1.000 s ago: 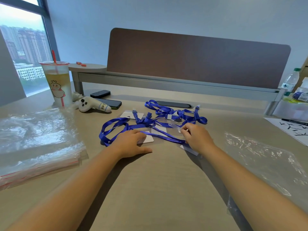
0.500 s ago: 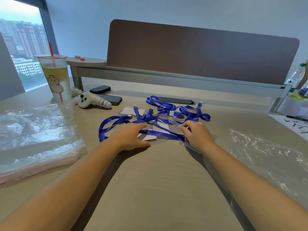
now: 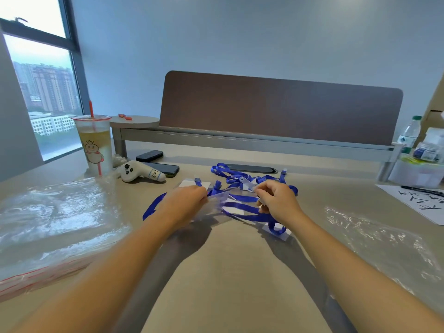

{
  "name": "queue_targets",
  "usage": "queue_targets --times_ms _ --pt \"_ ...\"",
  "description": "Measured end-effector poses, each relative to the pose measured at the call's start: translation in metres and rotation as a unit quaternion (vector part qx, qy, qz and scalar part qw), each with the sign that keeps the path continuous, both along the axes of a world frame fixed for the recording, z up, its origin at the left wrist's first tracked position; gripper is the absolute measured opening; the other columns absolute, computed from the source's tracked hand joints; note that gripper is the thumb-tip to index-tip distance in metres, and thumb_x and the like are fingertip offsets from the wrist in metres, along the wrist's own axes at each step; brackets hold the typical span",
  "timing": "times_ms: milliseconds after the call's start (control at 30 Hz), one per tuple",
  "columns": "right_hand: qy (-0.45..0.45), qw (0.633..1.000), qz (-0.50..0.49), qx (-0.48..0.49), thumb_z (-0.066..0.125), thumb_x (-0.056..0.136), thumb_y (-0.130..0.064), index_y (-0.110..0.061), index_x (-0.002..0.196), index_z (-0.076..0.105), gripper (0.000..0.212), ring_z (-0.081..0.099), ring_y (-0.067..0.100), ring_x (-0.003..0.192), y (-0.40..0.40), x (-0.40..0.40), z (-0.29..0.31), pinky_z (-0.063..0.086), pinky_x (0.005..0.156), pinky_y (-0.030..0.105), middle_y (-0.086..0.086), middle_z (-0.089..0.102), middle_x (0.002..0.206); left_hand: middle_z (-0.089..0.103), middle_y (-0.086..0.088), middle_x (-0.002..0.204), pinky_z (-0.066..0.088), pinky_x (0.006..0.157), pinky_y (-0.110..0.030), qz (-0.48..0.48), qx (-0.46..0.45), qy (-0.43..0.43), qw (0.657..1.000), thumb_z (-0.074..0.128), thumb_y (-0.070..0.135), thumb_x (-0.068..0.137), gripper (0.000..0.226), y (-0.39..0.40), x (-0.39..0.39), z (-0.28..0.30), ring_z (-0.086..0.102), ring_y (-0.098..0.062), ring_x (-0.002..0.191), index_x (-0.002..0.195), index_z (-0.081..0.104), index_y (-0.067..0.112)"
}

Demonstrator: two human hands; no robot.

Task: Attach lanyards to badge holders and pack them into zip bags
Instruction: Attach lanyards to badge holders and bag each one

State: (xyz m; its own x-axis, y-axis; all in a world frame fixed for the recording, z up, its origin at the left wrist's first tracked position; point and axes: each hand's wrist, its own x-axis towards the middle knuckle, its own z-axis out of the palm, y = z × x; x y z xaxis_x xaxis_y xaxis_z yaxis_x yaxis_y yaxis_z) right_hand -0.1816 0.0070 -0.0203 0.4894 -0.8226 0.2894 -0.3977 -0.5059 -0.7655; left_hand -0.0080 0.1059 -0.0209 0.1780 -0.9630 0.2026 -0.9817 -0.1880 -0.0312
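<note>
Fingers of the left hand point(image 3: 183, 204) curl around the near edge of a clear badge holder point(image 3: 217, 200), lifting it just above the desk point(image 3: 228, 272). Fingers of the right hand point(image 3: 276, 200) pinch a translucent lanyard clip point(image 3: 247, 183), raised over the tangle of blue lanyards point(image 3: 242, 207) that spreads between and behind both hands. More badge holders with white inserts lie among the straps, one point(image 3: 276, 233) at the near right end of the tangle. A stack of zip bags point(image 3: 52, 227) with red seals lies at the left of the desk, and a loose clear bag point(image 3: 384, 246) at the right. Behind the left hand stand an iced drink cup point(image 3: 95, 143), a small plush toy point(image 3: 139, 173) and two dark phones point(image 3: 158, 162).
</note>
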Motion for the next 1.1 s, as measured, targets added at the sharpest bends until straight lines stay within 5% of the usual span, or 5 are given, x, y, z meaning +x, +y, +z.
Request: queue_targets --times_ms 133,400,567,833,1100 --pt "-0.048 0.999 -0.010 -0.014 0.046 0.093 -0.014 -0.016 0.090 0.051 0.006 0.055 0.009 0.066 0.007 0.002 0.011 0.042 0.052 0.014 0.001 0.057 0.083 0.062 -0.011 0.106 0.037 0.064 -0.023 0.018 -0.143 0.098 0.985 0.034 0.028 0.097 0.029 0.009 0.004 0.010 0.051 -0.016 0.082 0.108 0.052 0.008" --pt "-0.075 0.997 0.023 -0.005 0.052 0.090 -0.015 -0.015 0.098 0.044 0.011 0.055 0.003 0.061 0.033 0.015 0.036 0.045 0.049 0.009 0.002 0.058 0.091 0.054 -0.005 0.096 0.042 0.071 -0.025 0.002 -0.220 0.383 0.897 0.042 0.022 0.094 0.021 0.019 -0.008 0.026 0.049 -0.017 0.087 0.099 0.056 0.007" --pt "-0.017 1.000 -0.009 0.014 0.056 0.088 -0.024 -0.010 0.120 0.046 0.037 0.057 0.010 0.063 0.038 0.019 0.036 0.047 0.053 0.017 0.010 0.059 0.105 0.051 0.000 0.096 0.041 0.069 -0.023 -0.010 -0.238 0.415 0.878 0.042 0.023 0.094 0.022 0.030 -0.011 0.026 0.048 -0.016 0.088 0.103 0.055 0.007" --pt "-0.042 0.998 0.037 0.029 0.059 0.085 -0.025 -0.018 0.068 0.049 0.021 0.053 0.011 0.056 0.052 0.020 0.040 0.048 0.055 0.019 -0.001 0.056 0.067 0.051 -0.002 0.096 0.043 0.072 -0.025 -0.027 -0.185 0.497 0.847 0.038 0.020 0.096 0.014 0.043 -0.010 0.031 0.050 -0.016 0.087 0.087 0.048 0.018" --pt "-0.047 0.998 0.044 -0.009 0.063 0.081 -0.031 -0.016 0.063 0.046 0.029 0.049 0.011 0.051 0.066 0.031 0.041 0.047 0.060 0.029 0.001 0.054 0.059 0.050 0.003 0.071 0.035 0.057 -0.019 0.016 -0.219 0.508 0.833 0.051 0.033 0.089 0.029 0.041 -0.014 0.038 0.045 -0.010 0.066 0.064 0.044 0.018"
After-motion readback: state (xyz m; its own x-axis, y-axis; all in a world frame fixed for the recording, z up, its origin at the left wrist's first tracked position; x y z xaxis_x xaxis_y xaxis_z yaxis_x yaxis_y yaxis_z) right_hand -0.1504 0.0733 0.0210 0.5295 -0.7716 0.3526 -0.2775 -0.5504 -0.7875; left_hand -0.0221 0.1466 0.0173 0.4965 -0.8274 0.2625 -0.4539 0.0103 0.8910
